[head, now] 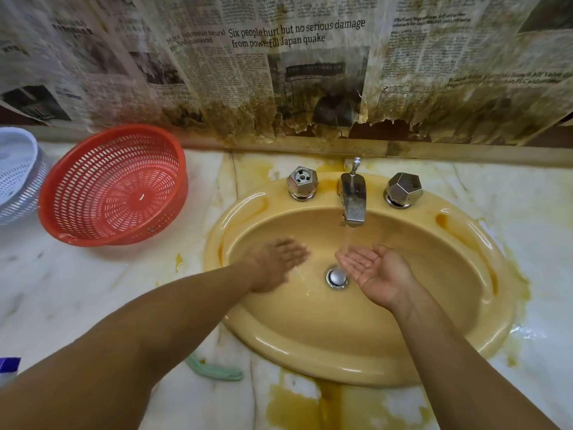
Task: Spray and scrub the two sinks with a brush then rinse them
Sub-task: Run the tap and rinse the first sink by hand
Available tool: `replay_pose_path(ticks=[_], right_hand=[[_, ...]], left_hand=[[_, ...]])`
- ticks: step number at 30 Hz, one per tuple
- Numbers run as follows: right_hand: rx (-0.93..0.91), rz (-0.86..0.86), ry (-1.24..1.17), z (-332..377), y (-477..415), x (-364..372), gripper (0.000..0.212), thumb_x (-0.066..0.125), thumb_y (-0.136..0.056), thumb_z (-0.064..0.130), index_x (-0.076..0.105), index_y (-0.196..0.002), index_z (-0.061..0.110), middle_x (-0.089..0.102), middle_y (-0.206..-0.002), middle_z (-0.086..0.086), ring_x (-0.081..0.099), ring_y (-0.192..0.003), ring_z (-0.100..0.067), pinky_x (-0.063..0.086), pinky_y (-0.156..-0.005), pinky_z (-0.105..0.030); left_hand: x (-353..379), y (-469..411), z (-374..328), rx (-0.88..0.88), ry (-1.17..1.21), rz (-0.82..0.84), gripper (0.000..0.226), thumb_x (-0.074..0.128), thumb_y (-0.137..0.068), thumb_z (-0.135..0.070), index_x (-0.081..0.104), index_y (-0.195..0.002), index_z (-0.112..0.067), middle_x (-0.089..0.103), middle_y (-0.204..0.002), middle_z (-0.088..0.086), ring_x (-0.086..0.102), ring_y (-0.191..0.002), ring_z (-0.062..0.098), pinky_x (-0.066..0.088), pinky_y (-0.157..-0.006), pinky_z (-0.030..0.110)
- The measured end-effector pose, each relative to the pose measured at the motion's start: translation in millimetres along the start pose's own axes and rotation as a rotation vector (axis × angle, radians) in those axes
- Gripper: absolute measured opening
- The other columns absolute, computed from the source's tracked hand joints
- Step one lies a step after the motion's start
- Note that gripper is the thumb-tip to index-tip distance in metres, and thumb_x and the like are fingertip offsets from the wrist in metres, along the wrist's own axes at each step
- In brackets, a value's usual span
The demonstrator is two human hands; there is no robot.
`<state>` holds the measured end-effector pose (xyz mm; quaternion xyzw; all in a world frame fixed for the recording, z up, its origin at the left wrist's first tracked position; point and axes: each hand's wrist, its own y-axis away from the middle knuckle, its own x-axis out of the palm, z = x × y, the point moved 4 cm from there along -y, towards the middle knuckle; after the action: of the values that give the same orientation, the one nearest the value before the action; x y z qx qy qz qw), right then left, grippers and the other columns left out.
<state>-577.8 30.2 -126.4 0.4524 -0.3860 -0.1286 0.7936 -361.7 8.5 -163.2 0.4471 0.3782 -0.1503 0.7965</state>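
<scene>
The left hand [279, 265] is open and holds nothing: its fingers are straight, the palm faces down, and it hovers over the basin of the yellow sink [310, 342] at about 9 o'clock from the drain [337, 277]. It is blurred, so I cannot tell if it touches the basin. The right hand [376, 271] is also open, palm up and lightly cupped, at about 2 o'clock from the drain; it grips nothing. Its fingertips are under the thin stream of water [347, 240] that falls from the metal faucet [353, 197] at 12 o'clock of the sink. The sink is set in the marble desk [93, 290], which has yellow stains around the rim, and it fills the middle and right of the view. Two faceted metal knobs stand beside the faucet, the left knob [301, 183] and the right knob [403, 190]. At 10 o'clock from the sink a red slotted basket [114, 187] is tilted toward the camera and shows only its own bottom. Just beside it, at the left edge, is a white basket [15, 172]; its contents are not visible. At 7 o'clock from the sink a pale green thing [214, 369] lies on the desk, partly hidden by the left arm. Stained newspaper [294, 57] covers the wall behind.
</scene>
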Motion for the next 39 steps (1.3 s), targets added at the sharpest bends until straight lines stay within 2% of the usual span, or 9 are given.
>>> replay_pose_path(ticks=[4,10,15,20,23,26,31,34,39], right_hand=[[0.007,0.135,-0.066,-10,6,43,0.054,0.030,-0.111,0.034,0.054,-0.128,-0.011,0.061,-0.133,-0.031,0.056,-0.129,-0.043,0.047,-0.108,-0.048],[-0.011,0.022,-0.122,-12,0,23,0.049,0.033,-0.111,0.025,0.041,-0.144,-0.010,0.056,-0.136,-0.031,0.054,-0.128,-0.045,0.047,-0.106,-0.048],[-0.016,0.126,-0.069,-14,16,41,0.042,0.032,-0.110,0.019,0.053,-0.131,-0.010,0.066,-0.121,-0.032,0.064,-0.116,-0.042,0.049,-0.107,-0.047],[0.043,0.141,0.377,-39,21,46,0.041,0.038,-0.109,0.019,0.059,-0.122,-0.014,0.069,-0.115,-0.032,0.070,-0.108,-0.042,0.060,-0.090,-0.044],[-0.025,0.008,0.248,-25,13,14,0.041,0.038,-0.109,0.020,0.059,-0.120,-0.014,0.068,-0.117,-0.032,0.069,-0.106,-0.042,0.058,-0.088,-0.043],[-0.037,0.017,0.081,-5,10,1,0.040,0.038,-0.109,0.022,0.054,-0.128,-0.010,0.067,-0.119,-0.029,0.069,-0.105,-0.042,0.060,-0.087,-0.043],[-0.034,0.093,0.075,5,19,22,0.036,0.040,-0.109,0.021,0.056,-0.126,-0.007,0.068,-0.116,-0.026,0.069,-0.103,-0.040,0.062,-0.082,-0.043],[-0.015,0.157,0.177,-3,28,39,0.038,0.042,-0.108,0.020,0.062,-0.122,-0.009,0.069,-0.120,-0.028,0.072,-0.104,-0.038,0.062,-0.087,-0.042],[0.029,0.330,0.768,-41,55,57,0.038,0.042,-0.108,0.016,0.063,-0.117,-0.014,0.071,-0.111,-0.030,0.071,-0.107,-0.042,0.059,-0.092,-0.043]], left_hand=[[-11,8,23,-0.071,-0.237,-0.041,0.066,0.013,-0.109,-0.046,-0.014,-0.160,-0.013,-0.016,-0.169,-0.002,-0.017,-0.156,0.016,-0.017,-0.125,0.046],[13,22,16,-0.104,-0.136,0.072,0.068,0.011,-0.108,-0.046,-0.011,-0.162,-0.011,-0.020,-0.169,0.003,-0.018,-0.156,0.018,-0.011,-0.126,0.049],[9,30,12,-0.097,-0.086,0.151,0.067,0.013,-0.109,-0.044,-0.011,-0.162,-0.013,-0.020,-0.169,0.001,-0.018,-0.156,0.016,-0.013,-0.126,0.048],[3,40,-13,-0.118,0.256,0.307,0.066,0.021,-0.108,-0.039,0.000,-0.164,-0.013,-0.008,-0.172,0.004,-0.009,-0.158,0.019,-0.010,-0.126,0.046],[-9,48,-42,0.012,0.624,0.455,0.060,0.026,-0.109,-0.037,0.017,-0.163,-0.012,0.004,-0.172,0.005,0.006,-0.158,0.019,0.004,-0.127,0.046],[-18,57,-55,0.052,0.793,0.578,0.057,0.023,-0.111,-0.037,0.016,-0.164,-0.018,0.009,-0.172,-0.002,0.021,-0.155,0.025,0.018,-0.124,0.044],[-5,70,-51,0.017,0.766,0.658,0.055,0.025,-0.103,-0.021,0.035,-0.155,-0.009,0.029,-0.165,0.014,0.035,-0.147,0.034,0.031,-0.120,0.048],[-3,68,-44,-0.084,0.663,0.577,0.050,0.026,-0.106,-0.010,0.039,-0.153,-0.004,0.025,-0.165,0.017,0.026,-0.152,0.031,0.026,-0.122,0.050],[5,66,-42,-0.218,0.507,0.529,0.066,0.019,-0.100,-0.038,0.021,-0.163,-0.017,0.011,-0.172,0.000,0.008,-0.158,0.018,0.000,-0.125,0.052]])
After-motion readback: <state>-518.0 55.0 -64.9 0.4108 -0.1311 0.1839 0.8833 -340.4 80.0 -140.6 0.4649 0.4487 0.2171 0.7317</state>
